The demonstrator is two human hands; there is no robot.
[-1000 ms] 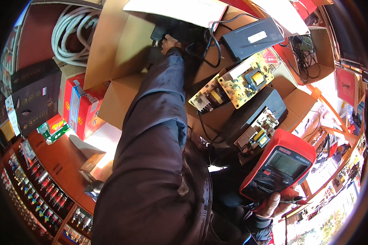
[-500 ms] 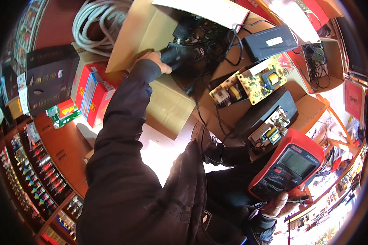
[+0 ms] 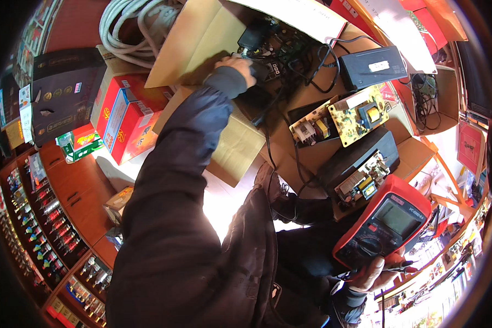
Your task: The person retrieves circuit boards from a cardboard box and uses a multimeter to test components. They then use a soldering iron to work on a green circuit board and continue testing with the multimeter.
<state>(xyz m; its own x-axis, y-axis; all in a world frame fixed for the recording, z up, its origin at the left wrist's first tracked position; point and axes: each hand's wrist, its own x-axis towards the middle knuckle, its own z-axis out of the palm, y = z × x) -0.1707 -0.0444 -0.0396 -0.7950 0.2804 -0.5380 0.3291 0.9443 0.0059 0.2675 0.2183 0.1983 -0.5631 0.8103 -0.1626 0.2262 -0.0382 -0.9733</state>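
Observation:
My left hand reaches into an open cardboard box at the upper middle. Its fingers curl at a black power adapter; the fingertips are partly hidden. Around it lies a dark tangle of cables and another black adapter with prongs. At the lower right my right hand is closed round the lower end of a red-and-black multimeter, whose display faces up. A dark test probe sticks out from the same hand.
Right of the box are a black power brick, a yellowish circuit board and a black case with an exposed board. Red boxes and coiled white cable stand left. Drawers of small parts line the lower left.
My left hand has moved right and farther into the box, with the black adapter beside its fingers. The view has shifted slightly; my right hand keeps hold of the multimeter.

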